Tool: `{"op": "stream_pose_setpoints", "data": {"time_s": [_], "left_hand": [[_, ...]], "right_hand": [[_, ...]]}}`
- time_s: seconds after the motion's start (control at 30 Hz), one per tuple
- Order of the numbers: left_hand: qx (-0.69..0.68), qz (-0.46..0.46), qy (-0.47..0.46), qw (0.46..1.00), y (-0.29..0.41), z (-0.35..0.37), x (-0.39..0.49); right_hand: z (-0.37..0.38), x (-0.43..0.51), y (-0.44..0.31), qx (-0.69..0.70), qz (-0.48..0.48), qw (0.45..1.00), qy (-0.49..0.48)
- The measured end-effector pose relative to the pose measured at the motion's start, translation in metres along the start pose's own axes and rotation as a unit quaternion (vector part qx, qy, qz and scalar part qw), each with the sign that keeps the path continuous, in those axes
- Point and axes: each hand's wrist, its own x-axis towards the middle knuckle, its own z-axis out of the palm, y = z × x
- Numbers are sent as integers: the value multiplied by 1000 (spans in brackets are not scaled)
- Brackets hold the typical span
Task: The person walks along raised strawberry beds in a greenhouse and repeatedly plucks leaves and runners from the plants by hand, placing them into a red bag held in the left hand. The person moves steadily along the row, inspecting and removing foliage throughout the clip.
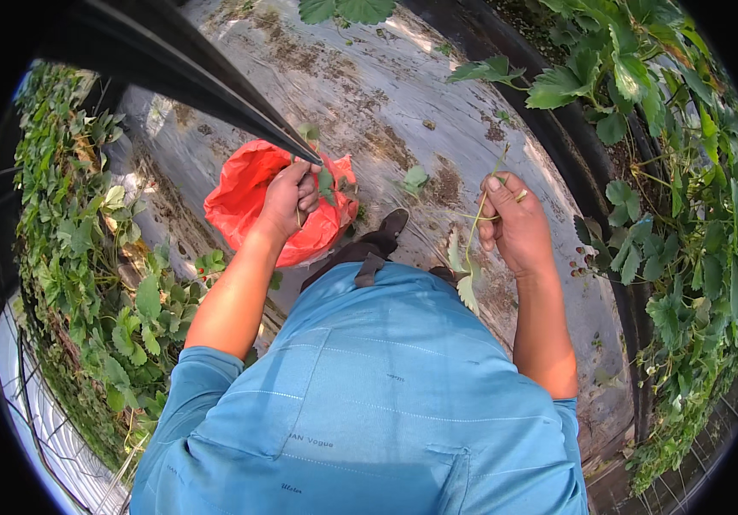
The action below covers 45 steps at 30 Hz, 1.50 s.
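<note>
My left hand (292,196) is closed on a thin green plant stem, with a leaf (326,183) beside the fingers. It is in front of a red plastic bag (243,187) whose mouth gapes towards the upper left. At the right, my right hand (512,212) pinches strawberry runners (474,235) between thumb and fingers. Pale green leaves (467,291) hang from them below the hand, and one thin stem trails left towards another leaf (415,179) over the ground sheet. The bag's contents cannot be made out.
Grey plastic sheeting (369,90) strewn with soil covers the path. Strawberry plants (150,309) line the left side, and more foliage (671,257) hangs over a black-lined bed edge (575,148) at the right. A dark metal bar (227,84) slants down close to my left hand. My shoe (396,222) shows below.
</note>
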Motion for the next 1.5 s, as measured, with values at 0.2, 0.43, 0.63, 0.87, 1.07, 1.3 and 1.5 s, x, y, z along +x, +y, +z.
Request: {"op": "stream_pose_setpoints", "data": {"time_s": [0.2,0.43,0.63,0.87,1.07,1.3,1.5], "left_hand": [[-110,65,103,986,3,-55,-36],[127,52,263,955,-14,-101,-27],[181,87,332,922,-30,-128,-29],[-20,67,301,951,-80,-150,-57],[-12,57,333,941,-103,-135,-89],[46,42,281,958,-104,-114,-77],[171,19,153,973,-102,-39,-34]], "right_hand": [[42,51,0,-14,23,997,-73],[101,61,-5,-39,36,987,-153],[153,66,-1,-88,-9,973,-212],[237,76,21,-246,-132,901,-332],[202,93,89,-433,-201,833,-281],[90,71,125,-420,-69,874,-236],[27,0,52,-408,-207,872,-176]]}}
